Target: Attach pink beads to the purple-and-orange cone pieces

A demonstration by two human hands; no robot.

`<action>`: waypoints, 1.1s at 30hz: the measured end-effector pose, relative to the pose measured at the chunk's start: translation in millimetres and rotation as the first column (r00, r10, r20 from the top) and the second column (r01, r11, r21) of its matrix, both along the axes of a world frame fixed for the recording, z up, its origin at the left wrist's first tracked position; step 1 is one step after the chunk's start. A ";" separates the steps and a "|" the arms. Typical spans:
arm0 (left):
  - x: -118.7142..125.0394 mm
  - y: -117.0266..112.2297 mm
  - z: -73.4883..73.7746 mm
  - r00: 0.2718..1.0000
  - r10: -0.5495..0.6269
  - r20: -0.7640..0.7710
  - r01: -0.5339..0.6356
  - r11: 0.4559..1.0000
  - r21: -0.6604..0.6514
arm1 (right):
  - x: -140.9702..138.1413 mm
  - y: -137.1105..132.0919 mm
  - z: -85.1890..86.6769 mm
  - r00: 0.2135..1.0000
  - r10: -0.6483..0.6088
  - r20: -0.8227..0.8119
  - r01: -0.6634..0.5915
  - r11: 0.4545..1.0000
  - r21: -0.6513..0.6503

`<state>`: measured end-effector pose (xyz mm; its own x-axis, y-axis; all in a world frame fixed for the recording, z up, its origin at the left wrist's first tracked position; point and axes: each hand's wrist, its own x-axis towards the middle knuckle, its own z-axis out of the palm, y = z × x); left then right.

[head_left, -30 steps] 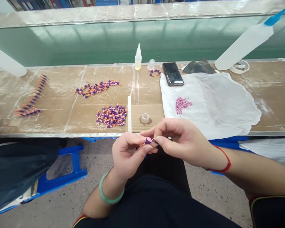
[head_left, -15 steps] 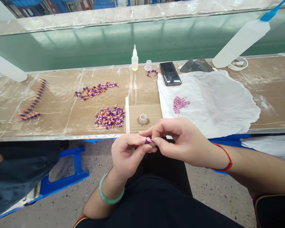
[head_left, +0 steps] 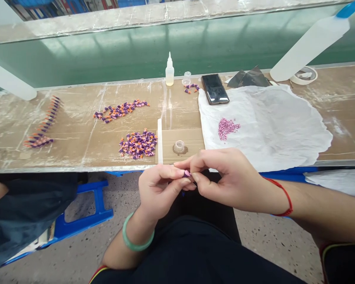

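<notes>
Over my lap, just in front of the table edge, my left hand point(head_left: 158, 189) pinches a small purple piece point(head_left: 186, 173) between thumb and fingers. My right hand point(head_left: 225, 177) meets it from the right, fingertips closed on the same piece. A green bangle is on my left wrist, a red cord on my right. On the table lie a pile of purple and orange pieces point(head_left: 139, 144), a looser spread of them point(head_left: 120, 110), a row at far left point(head_left: 44, 126) and pink beads point(head_left: 228, 127) on a white sheet point(head_left: 278, 126).
A glue bottle point(head_left: 169, 71), a small clear cup point(head_left: 179, 146), a white stick point(head_left: 159, 140), a phone point(head_left: 215, 88) and a tape roll point(head_left: 304, 75) sit on the brown table point(head_left: 77, 134). A blue stool point(head_left: 88, 213) and another person's dark clothing point(head_left: 26, 213) are at left.
Both hands stayed together on the purple piece with only slight finger shifts. The view moved a little.
</notes>
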<state>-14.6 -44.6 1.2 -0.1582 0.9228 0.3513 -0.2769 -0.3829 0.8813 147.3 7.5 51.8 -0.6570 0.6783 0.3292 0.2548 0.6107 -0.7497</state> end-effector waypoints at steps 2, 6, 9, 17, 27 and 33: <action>-1.8 0.3 -0.4 0.999 -0.006 -0.032 0.006 1.000 -0.005 | 0.7 -0.5 -1.3 1.000 -0.001 0.009 0.001 1.000 0.013; -4.4 1.1 -2.6 0.994 -0.004 -0.108 0.000 0.999 -0.039 | 2.1 -1.5 -7.4 1.000 -0.012 0.003 0.012 1.000 0.009; -4.6 1.9 -3.8 0.994 -0.022 -0.106 0.015 0.997 -0.073 | 1.8 -1.0 -12.8 1.000 -0.017 -0.015 0.017 1.000 0.002; -4.5 3.5 -4.2 0.994 -0.052 -0.095 0.032 0.980 -0.197 | 23.9 8.9 -9.5 0.983 -0.186 0.003 0.186 0.981 -0.050; -52.6 31.2 -12.6 0.686 0.133 -0.716 -0.109 0.991 0.080 | 66.6 26.1 -39.5 0.906 -0.413 0.090 0.421 0.900 -0.110; -123.1 71.3 -21.4 0.295 0.132 -0.946 -0.302 0.952 0.038 | 92.3 39.1 -66.6 0.840 -0.516 0.166 0.538 0.833 -0.131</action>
<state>-137.7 26.7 -20.2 -0.0072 0.9546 0.2978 0.8328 -0.1591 0.5303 239.6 46.6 -14.8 -0.2105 0.9697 0.1243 0.5954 0.2280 -0.7704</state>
